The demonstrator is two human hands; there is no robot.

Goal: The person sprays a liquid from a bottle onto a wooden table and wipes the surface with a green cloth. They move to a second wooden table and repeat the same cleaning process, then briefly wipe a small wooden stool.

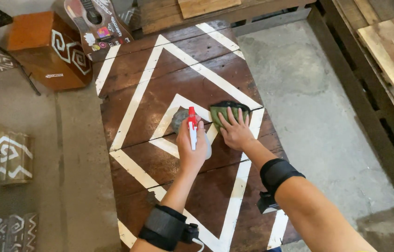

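Note:
My left hand (pixel 191 148) grips a clear spray bottle with a red and white trigger head (pixel 192 125), held upright over the middle of a dark wooden table (pixel 159 88) painted with white diamond lines. My right hand (pixel 235 130) lies flat, fingers spread, on a green cloth (pixel 223 111) that rests on the tabletop just right of the bottle. Both wrists wear black bands. A grey patch (pixel 179 117) shows on the wood behind the bottle; what it is stays unclear.
A wooden box drum with white spiral patterns (pixel 50 49) stands at the upper left, with a small guitar (pixel 98 25) leaning beside it. Wooden pallets (pixel 393 51) line the right side and the back. Patterned wooden blocks (pixel 13 156) sit at the left on the concrete floor.

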